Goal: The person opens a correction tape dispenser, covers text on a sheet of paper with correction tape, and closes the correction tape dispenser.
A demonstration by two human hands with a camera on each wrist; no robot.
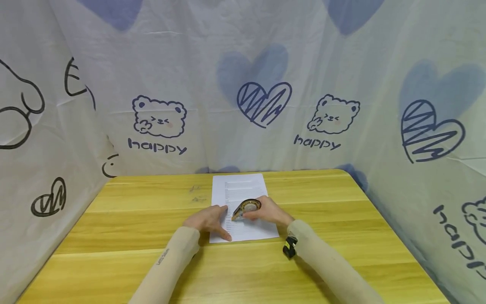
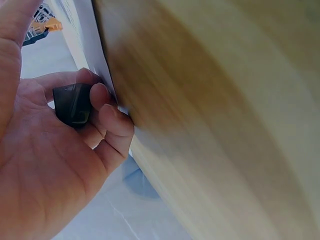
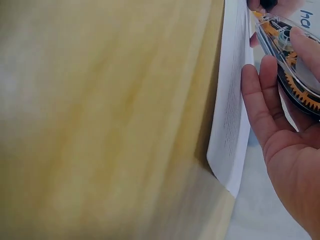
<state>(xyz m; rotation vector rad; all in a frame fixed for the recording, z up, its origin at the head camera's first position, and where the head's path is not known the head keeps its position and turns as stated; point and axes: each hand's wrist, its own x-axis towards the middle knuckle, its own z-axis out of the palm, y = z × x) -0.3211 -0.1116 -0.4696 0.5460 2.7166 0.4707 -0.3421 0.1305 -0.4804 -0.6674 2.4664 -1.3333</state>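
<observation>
A printed sheet of paper (image 1: 256, 230) lies on the wooden table. My right hand (image 1: 269, 211) grips a correction tape dispenser (image 1: 248, 207), its tip pointing left and down at the lines of text. Through the dispenser's clear casing (image 3: 300, 92), orange gears show in the right wrist view. On the sheet's left side rests my left hand (image 1: 206, 220), thumb and fingers spread at the edge of the text. In the left wrist view, the curled fingers of that hand hold a small black cap (image 2: 73, 104), which the back of the hand hides from the head view.
The yellow wooden table (image 1: 322, 249) extends on both sides of the sheet. Faint dark marks (image 1: 197, 198) show on its surface left of the paper. A white curtain (image 1: 212, 139) printed with hearts and bears hangs behind and beside the table. A black strap device (image 1: 290, 247) sits at the right wrist.
</observation>
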